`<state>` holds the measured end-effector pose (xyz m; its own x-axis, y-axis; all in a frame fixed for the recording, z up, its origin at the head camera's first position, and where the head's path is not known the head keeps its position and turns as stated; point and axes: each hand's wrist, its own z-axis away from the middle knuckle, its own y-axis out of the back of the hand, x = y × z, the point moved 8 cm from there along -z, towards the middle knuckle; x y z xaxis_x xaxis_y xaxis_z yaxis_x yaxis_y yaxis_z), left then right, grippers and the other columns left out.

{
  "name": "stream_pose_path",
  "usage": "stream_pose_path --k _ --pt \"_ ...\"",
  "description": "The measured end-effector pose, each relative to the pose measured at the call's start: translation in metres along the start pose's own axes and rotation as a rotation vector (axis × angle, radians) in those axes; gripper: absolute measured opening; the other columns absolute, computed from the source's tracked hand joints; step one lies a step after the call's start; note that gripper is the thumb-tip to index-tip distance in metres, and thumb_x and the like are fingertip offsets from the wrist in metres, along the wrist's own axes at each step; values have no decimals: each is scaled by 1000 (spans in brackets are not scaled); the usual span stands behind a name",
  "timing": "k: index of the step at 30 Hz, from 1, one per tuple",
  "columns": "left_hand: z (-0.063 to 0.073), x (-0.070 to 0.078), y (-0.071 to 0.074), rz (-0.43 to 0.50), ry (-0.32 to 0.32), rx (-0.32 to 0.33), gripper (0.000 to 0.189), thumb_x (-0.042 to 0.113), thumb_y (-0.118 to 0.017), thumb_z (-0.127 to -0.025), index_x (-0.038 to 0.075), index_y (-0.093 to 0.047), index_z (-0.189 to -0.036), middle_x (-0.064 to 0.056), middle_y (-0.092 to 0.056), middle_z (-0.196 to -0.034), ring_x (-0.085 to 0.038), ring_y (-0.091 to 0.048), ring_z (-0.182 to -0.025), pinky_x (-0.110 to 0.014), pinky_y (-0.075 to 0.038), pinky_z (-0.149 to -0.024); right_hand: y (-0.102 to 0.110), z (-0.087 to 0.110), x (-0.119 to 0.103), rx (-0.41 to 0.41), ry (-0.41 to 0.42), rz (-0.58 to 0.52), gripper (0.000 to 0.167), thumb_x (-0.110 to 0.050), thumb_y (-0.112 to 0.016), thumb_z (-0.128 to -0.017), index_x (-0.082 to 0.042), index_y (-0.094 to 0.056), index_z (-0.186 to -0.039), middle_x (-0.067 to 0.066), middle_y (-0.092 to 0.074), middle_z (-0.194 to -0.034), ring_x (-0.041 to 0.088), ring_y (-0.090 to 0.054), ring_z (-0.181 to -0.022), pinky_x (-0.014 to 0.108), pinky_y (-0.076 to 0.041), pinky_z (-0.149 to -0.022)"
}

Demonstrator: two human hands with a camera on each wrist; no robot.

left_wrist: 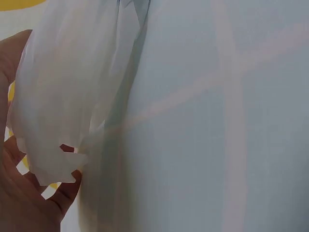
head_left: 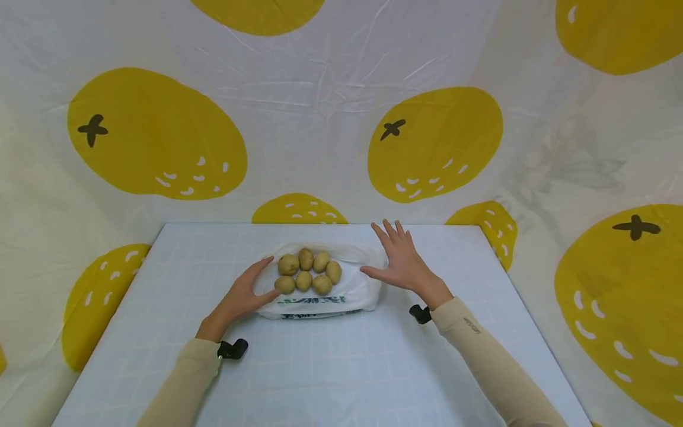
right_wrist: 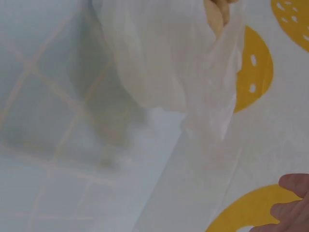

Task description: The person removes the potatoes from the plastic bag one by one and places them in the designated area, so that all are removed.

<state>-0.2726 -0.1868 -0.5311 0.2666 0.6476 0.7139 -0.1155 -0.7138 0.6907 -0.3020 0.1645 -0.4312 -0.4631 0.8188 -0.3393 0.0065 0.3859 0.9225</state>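
Observation:
A white plastic bag [head_left: 352,284] with dark print lies on the table, and several small potatoes [head_left: 304,280] are grouped on top of it. My left hand [head_left: 246,293] is at the bag's left end, thumb and fingers spread apart on either side of that end. In the left wrist view the bag's loose edge [left_wrist: 53,159] hangs in front of the fingers [left_wrist: 67,191] and partly hides them. Beside the bag's right end, my right hand [head_left: 401,261] holds nothing, its fingers fanned out. The right wrist view catches only some fingertips [right_wrist: 294,186] at its lower right.
The table [head_left: 331,373] wears a pale checked cloth. Behind and around it hangs a white sheet [head_left: 299,136] printed with large yellow fruit. Both wrists carry small black devices [head_left: 232,349].

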Motion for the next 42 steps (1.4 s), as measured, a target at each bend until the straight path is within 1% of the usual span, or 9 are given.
stream_pose_path --k 3,7,13,18,25,31,34,39,42 --pt "0 -1 -2 13 20 -14 88 35 -81 -88 12 -35 -160 -21 -34 -165 -44 -30 -152 -65 -27 -122 0 -5 -12 -16 21 -37 104 -61 -71 -86 -16 -22 -165 22 -20 -170 48 -4 -158 71 -9 -123" --pt "0 -2 -3 35 12 -4 91 34 -83 -86 11 -35 -160 -21 -33 -165 -45 -29 -152 -66 -26 -122 -4 -11 -25 -49 48 -82 104 -61 -72 -86 -19 -21 -166 19 -19 -171 46 -3 -159 70 -9 -125" --pt "-1 -4 -6 54 -9 13 95 33 -85 -84 10 -34 -160 -24 -27 -167 -47 -25 -153 -69 -24 -120 -16 -20 -40 -109 98 -157 105 -56 -76 -86 -24 -17 -166 15 -13 -173 40 -3 -160 68 -18 -124" --pt "0 -6 -9 83 -16 17 97 31 -86 -81 9 -34 -160 -25 -25 -167 -49 -22 -154 -71 -22 -120 -29 -28 -53 -166 120 -238 105 -50 -79 -87 -27 -14 -166 9 -16 -173 34 -16 -159 63 -31 -121" --pt "0 -7 -16 91 -9 -40 106 35 -89 -77 8 -30 -161 -26 -15 -169 -53 -15 -154 -76 -20 -117 -43 -44 -65 -218 141 -301 103 -57 -75 -88 -26 -15 -166 3 -24 -171 28 -28 -155 56 -33 -122" --pt "0 -9 -17 77 0 -74 112 37 -89 -77 8 -24 -163 -25 -11 -171 -52 -13 -155 -75 -19 -118 -54 -55 -75 -272 169 -406 100 -45 -78 -89 -17 -20 -165 7 -33 -166 38 -45 -144 52 -43 -116" --pt "0 -10 -17 78 14 -86 115 40 -89 -77 11 -21 -164 -22 -12 -172 -49 -14 -156 -72 -18 -121 -61 -61 -79 -297 182 -440 95 -39 -79 -89 -16 -24 -163 11 -41 -161 42 -48 -141 52 -46 -114" --pt "0 -14 -20 68 49 -103 118 46 -89 -76 18 -19 -166 -18 -14 -173 -46 -16 -157 -68 -20 -123 -75 -68 -80 -345 175 -488 85 -29 -79 -91 -16 -31 -160 21 -51 -151 42 -52 -136 55 -45 -113" --pt "0 -13 -21 69 45 -108 117 46 -90 -76 18 -20 -165 -17 -12 -173 -45 -15 -157 -69 -20 -122 -82 -72 -78 -367 156 -484 77 -24 -77 -93 -14 -36 -157 24 -54 -148 40 -53 -136 56 -45 -113"
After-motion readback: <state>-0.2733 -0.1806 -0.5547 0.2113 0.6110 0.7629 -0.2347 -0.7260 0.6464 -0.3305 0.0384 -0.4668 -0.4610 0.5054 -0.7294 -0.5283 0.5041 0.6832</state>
